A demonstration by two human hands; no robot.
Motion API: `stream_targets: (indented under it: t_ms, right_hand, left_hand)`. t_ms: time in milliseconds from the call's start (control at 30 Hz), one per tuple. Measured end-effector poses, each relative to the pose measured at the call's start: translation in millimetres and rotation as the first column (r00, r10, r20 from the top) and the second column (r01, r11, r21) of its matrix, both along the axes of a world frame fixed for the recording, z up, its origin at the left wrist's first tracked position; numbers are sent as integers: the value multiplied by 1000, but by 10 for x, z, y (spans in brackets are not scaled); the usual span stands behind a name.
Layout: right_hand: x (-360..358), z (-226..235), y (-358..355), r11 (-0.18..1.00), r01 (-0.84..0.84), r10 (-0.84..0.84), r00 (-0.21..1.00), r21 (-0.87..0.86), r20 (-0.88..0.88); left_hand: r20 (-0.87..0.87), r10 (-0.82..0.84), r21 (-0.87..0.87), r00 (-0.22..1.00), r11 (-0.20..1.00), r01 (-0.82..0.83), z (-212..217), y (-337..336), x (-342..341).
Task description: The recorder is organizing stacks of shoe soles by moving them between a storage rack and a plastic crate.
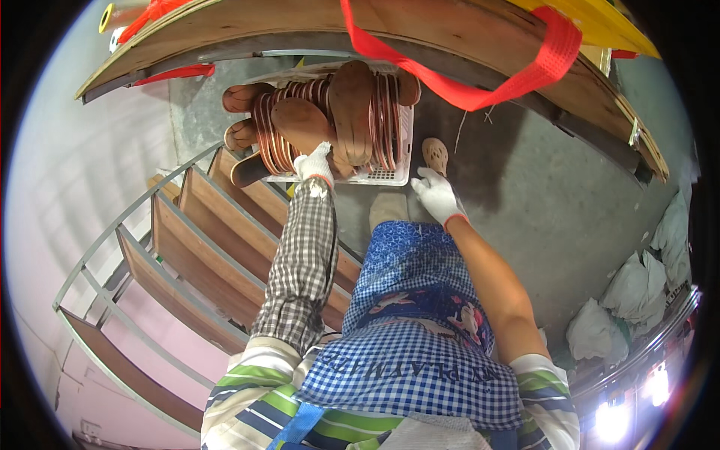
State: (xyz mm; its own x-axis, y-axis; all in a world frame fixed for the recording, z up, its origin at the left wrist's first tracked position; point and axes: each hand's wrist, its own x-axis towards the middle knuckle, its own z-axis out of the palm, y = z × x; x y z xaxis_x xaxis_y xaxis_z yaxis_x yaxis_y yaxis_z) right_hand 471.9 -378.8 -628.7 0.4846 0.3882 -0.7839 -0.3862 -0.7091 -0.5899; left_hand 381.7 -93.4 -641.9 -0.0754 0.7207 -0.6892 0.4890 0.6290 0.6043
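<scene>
Wooden tabletop [465,34] and red strap [480,94] overhead, shelf rack [187,247] left, bare floor [540,195] right.

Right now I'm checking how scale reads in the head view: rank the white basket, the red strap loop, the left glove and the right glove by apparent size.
1. Red strap loop
2. White basket, partly hidden by the brown shoe soles
3. Left glove and right glove: look about alike, so unranked.

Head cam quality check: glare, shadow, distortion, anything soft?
Head view: strong fisheye, the wooden tabletop edge bows; black vignette at corners. Lamp glare blows out lower right. Shadow under the table darkens the floor. Left hand, right hand and white basket are reasonably sharp.
</scene>
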Motion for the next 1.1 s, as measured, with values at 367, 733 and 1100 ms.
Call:
stream_targets:
  t_ms: [367,733,1100]
  right_hand:
    - [154,-242,1304,996,78,-80,995,-37,-58]
    - [197,394,1070,959,137,-132,991,248,-37]
    - [532,1363,-689,982,154,-182,914,105,362]
  left_hand:
    - [18,-250,40,968,968,249,-314,-142,38]
    - [-387,-310,271,868,862,429,122,-362,-137]
    - [-481,-815,-45,-323,-345,938,315,-1406,668]
